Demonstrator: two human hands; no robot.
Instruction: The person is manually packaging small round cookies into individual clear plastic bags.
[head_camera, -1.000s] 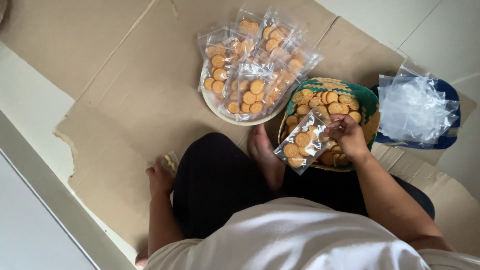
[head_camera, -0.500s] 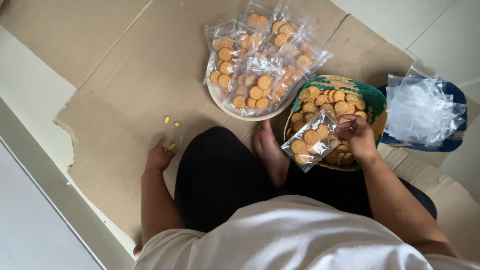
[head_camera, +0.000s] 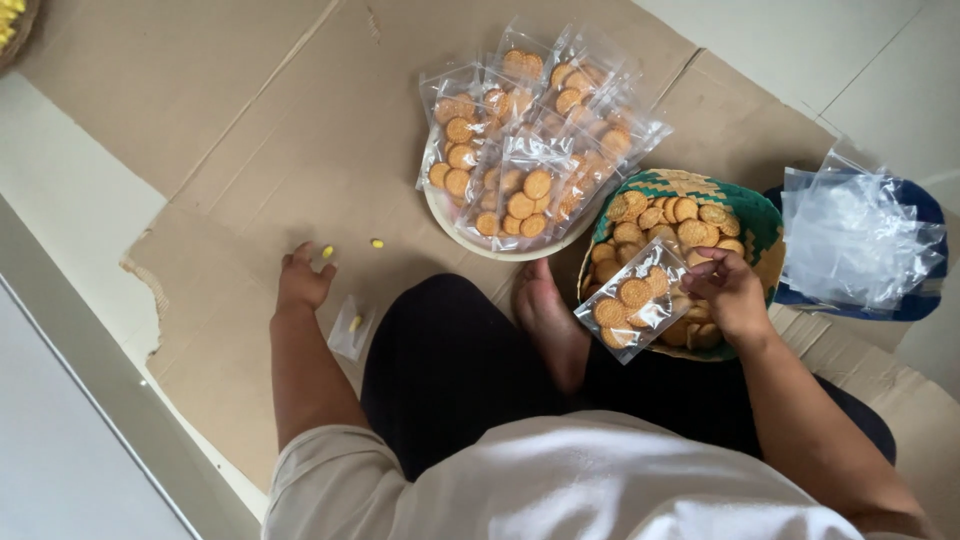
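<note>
A clear bag of round biscuits (head_camera: 632, 300) is pinched in your right hand (head_camera: 735, 295) over the woven basket (head_camera: 752, 215); your left hand (head_camera: 302, 283) rests open on cardboard (head_camera: 230, 150), holding nothing.

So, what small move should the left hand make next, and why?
Probably pinch the nearest yellow piece. The left hand lies open on the cardboard beside it, while the right hand holds a partly filled biscuit bag over the basket.

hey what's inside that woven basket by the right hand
The woven basket holds loose round biscuits. The right hand and its clear biscuit bag cover the near part; the basket's bottom is hidden.
</note>
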